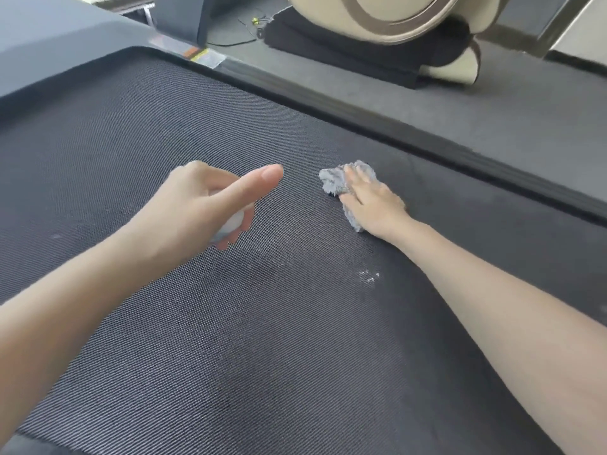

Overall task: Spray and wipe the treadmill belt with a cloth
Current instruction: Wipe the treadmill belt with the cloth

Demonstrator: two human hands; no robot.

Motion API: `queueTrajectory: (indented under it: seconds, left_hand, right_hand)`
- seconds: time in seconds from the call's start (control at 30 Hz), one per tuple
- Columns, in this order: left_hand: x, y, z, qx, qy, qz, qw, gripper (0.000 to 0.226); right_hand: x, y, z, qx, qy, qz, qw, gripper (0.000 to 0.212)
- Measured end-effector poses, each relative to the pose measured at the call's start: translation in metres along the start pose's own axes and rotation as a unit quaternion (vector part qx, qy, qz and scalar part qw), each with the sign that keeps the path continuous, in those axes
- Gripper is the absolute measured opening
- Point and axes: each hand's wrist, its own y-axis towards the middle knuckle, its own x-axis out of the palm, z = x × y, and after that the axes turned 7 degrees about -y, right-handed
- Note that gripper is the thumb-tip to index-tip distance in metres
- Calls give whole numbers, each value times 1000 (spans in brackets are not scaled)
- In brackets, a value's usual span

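Grey cloth (341,182) lies pressed flat under the open right hand (371,198) on the treadmill belt (164,133), wiping underway, while the left hand (197,208) grips a small spray bottle (231,224); droplets (369,276) nearer the wrist likely need wiping next.

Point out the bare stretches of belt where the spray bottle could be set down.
The treadmill belt is bare beyond the left hand, up to the grey front cover, and in the near stretch between both forearms. Crowded: the right hand pressing the grey cloth near the side rail; wet droplets sit just below.
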Motion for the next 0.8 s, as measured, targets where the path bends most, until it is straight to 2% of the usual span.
queueTrajectory:
  seconds: [0.17,0.27,0.57,0.67,0.8]
  left_hand:
    - [-7,-11,5,28,-18,-23,999,86]
    - [-7,-21,9,31,-3,-38,999,94]
    - [3,-44,20,12,10,10,1000,91]
    - [16,-53,24,1,15,40,999,95]
    - [41,-60,33,7,22,79,997,97]
  right_hand:
    - [25,-71,-54,-180,26,22,983,54]
    - [35,-113,-74,-265,39,5,963,56]
    - [41,-191,-74,-482,-37,-22,875,59]
    - [46,-205,-61,-517,-55,-8,854,59]
    - [50,-206,-58,-512,-3,20,858,57]
